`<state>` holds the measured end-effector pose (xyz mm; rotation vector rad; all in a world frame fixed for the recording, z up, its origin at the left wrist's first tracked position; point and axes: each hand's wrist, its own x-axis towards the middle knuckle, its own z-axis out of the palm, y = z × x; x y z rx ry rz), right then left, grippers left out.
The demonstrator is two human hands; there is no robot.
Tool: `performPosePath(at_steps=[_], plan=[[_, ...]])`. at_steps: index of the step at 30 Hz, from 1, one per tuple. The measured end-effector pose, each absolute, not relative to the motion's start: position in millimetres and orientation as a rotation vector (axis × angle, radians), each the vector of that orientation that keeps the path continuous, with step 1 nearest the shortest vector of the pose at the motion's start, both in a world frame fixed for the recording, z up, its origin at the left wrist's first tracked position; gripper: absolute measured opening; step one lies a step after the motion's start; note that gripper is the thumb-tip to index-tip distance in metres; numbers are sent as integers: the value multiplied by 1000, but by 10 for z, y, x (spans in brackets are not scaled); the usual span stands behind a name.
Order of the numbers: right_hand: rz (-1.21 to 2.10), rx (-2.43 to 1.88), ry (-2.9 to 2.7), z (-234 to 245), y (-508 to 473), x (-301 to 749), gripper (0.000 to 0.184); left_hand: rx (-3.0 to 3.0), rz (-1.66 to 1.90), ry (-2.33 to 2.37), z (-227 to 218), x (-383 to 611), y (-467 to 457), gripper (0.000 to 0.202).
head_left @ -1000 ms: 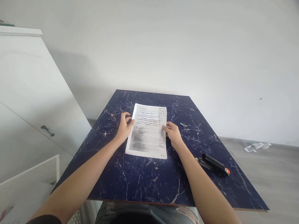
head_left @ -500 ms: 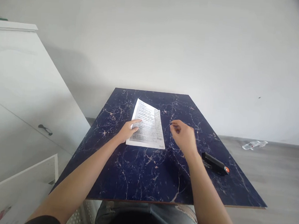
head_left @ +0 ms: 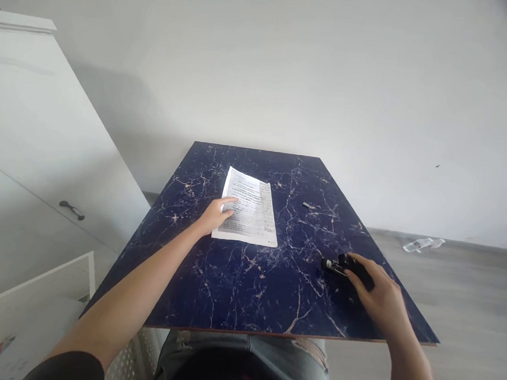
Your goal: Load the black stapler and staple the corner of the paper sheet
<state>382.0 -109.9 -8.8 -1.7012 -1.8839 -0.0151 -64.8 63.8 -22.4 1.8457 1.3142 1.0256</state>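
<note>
My left hand [head_left: 214, 215] grips the left edge of a printed paper [head_left: 251, 213], its thumb and index finger lying over the text. Whether the paper is one sheet or several I cannot tell; its far left corner looks slightly raised. At the right side of the table, my right hand [head_left: 380, 288] is closed round a black stapler [head_left: 359, 271], fingers and thumb on either side. The stapler's front end points left, and its jaws look parted there. A small greyish strip [head_left: 308, 205] lies on the table, right of the paper.
The dark blue marbled table [head_left: 245, 295] stands against a pale wall [head_left: 289, 70]. To the left is a white cabinet [head_left: 29, 137] with a dark handle [head_left: 71, 209]. A crumpled clear plastic wrapper [head_left: 423, 244] lies on the floor at right.
My right hand has moved right and nearer to me and taken hold of the stapler, turning it. The small strip now shows where that hand was. My left hand stays on the paper.
</note>
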Motion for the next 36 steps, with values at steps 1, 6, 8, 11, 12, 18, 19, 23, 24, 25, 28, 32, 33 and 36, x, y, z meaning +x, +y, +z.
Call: performPosePath(at_steps=[1,6,8,11,12,18,19,23,24,25,28,32,33,36], plan=[[4,-1695,-1856,-100,-1075,3812,39,1845,1028,1307,-218,-646,632,46],[137,-1596,-1762,23,-787,3589,39,1845,1051,1262,-165,-657,614,49],[185,-1515,-1880,118,-590,3417,37,1843,1091,1237,-139,-678,617,49],[239,-1406,-2046,199,-290,3132,35,1831,1163,1206,-108,-718,622,47],[259,-1384,-2074,201,-209,3047,35,1827,1177,1188,-100,-730,623,47],[363,-1291,-2205,123,-10,2782,35,1819,1191,1148,-86,-758,628,48],[372,-1275,-2209,114,-8,2767,35,1835,1184,1168,-88,-757,631,47],[333,-1243,-2186,67,-8,2729,32,1917,1159,1211,-92,-753,639,45],[305,-1247,-2174,49,-6,2720,32,1927,1159,1205,-91,-752,638,45],[279,-1250,-2168,31,-3,2710,32,1933,1161,1198,-90,-750,637,45],[239,-1240,-2189,-13,15,2685,32,1944,1157,1183,-84,-738,631,45],[228,-1227,-2205,-24,37,2657,30,1950,1146,1175,-84,-720,627,44],[224,-1227,-2204,-21,38,2650,30,1951,1150,1172,-86,-717,627,44],[211,-1216,-2209,-9,33,2624,30,1953,1166,1168,-94,-714,631,44]])
